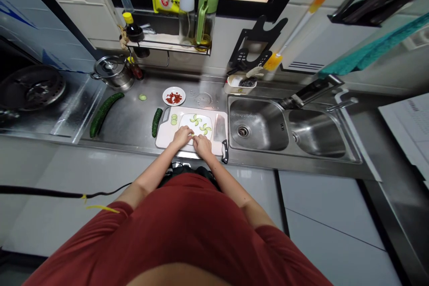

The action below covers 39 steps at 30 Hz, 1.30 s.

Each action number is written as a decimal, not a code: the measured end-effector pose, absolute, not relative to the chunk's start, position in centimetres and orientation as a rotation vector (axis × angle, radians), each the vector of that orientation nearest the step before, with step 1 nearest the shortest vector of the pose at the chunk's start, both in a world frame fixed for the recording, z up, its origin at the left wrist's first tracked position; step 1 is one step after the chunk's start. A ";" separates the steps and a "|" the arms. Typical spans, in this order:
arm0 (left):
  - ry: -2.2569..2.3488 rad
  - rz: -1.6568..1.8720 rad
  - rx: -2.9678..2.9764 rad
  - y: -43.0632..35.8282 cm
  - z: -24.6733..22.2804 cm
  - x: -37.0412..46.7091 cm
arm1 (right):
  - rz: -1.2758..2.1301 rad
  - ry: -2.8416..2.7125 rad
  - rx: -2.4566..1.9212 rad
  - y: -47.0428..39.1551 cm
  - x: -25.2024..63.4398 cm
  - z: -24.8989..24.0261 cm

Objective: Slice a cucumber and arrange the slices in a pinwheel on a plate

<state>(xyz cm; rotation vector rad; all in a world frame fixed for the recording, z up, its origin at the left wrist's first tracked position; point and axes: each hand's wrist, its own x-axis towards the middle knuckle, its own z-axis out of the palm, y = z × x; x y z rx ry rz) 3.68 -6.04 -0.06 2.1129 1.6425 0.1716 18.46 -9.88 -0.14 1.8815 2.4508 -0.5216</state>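
Note:
My left hand (182, 136) and my right hand (202, 146) meet over the near edge of a white square plate (182, 121), fingers pinched together. Something small and pale green, likely cucumber, shows between the fingertips, mostly hidden. Two pinwheel shapes of cucumber slices (195, 119) lie on the plate. Under the plate is a pale cutting board (164, 136). Several round cucumber slices (174, 119) sit on the board left of the plate. A kitchen knife (225, 151) rests along the board's right side, handle toward me. A cut cucumber (157, 122) lies just left of the board.
A whole cucumber (103, 113) and a cucumber end (142, 97) lie on the steel counter to the left. Behind the board stands a small dish (174, 96) of chopped red pieces. A lidded pot (113, 72) is back left; a double sink (258, 120) is right.

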 end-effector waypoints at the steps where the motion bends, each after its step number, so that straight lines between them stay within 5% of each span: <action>1: 1.643 0.173 2.113 -6.0 0.0 3.7 | -0.523 2.446 1.869 -9.9 18.5 -0.1; 39: 1.669 0.244 2.019 -6.8 0.7 4.2 | -0.528 2.455 1.807 -9.8 18.2 0.7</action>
